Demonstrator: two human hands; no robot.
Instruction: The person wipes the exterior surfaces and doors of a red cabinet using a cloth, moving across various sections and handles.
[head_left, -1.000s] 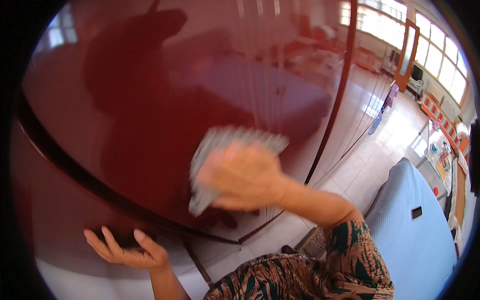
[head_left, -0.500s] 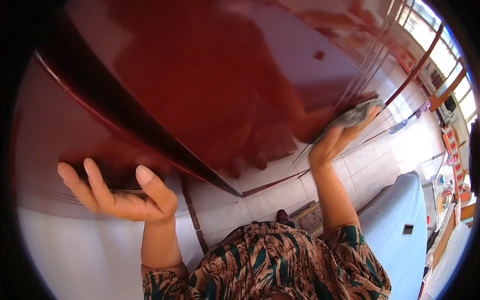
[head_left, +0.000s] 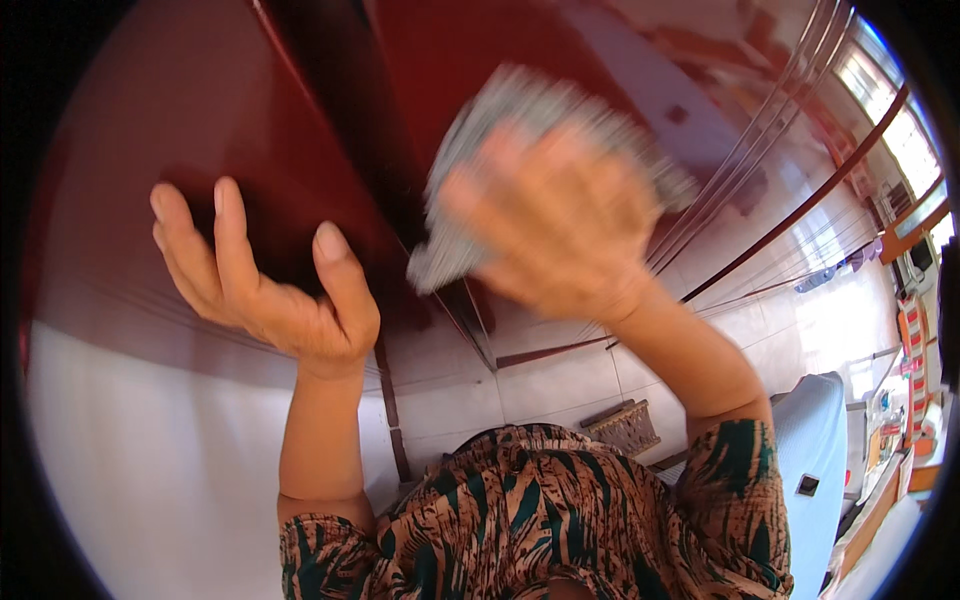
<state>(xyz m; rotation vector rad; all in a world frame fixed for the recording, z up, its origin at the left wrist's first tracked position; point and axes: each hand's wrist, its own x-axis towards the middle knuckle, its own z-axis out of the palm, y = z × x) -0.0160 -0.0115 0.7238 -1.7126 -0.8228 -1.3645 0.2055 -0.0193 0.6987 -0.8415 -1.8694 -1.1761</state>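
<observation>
A grey cloth (head_left: 520,98) lies under my right hand (head_left: 565,225), which presses it against the glossy dark red panel (head_left: 450,35). Both hand and cloth are smeared by motion, and the cloth covers part of the dark upright edge (head_left: 345,110) between two panel faces. To the left, my left hand (head_left: 270,295) holds nothing; its fingers are bent a little and spread, with the thumb apart. It is near the left red panel (head_left: 150,130), where dark reflections show behind the fingers. Whether it touches that panel I cannot tell.
A light blue covered surface (head_left: 815,430) with a small dark flat object (head_left: 806,485) stands at the right. On the tiled floor (head_left: 540,395) is a brown woven-looking item (head_left: 622,427). A white surface (head_left: 180,450) fills the lower left; bright windows (head_left: 885,90) are at upper right.
My right hand has swept the cloth left across the red panel, from its right edge to the dark upright edge. The left hand appears higher and slightly further right.
</observation>
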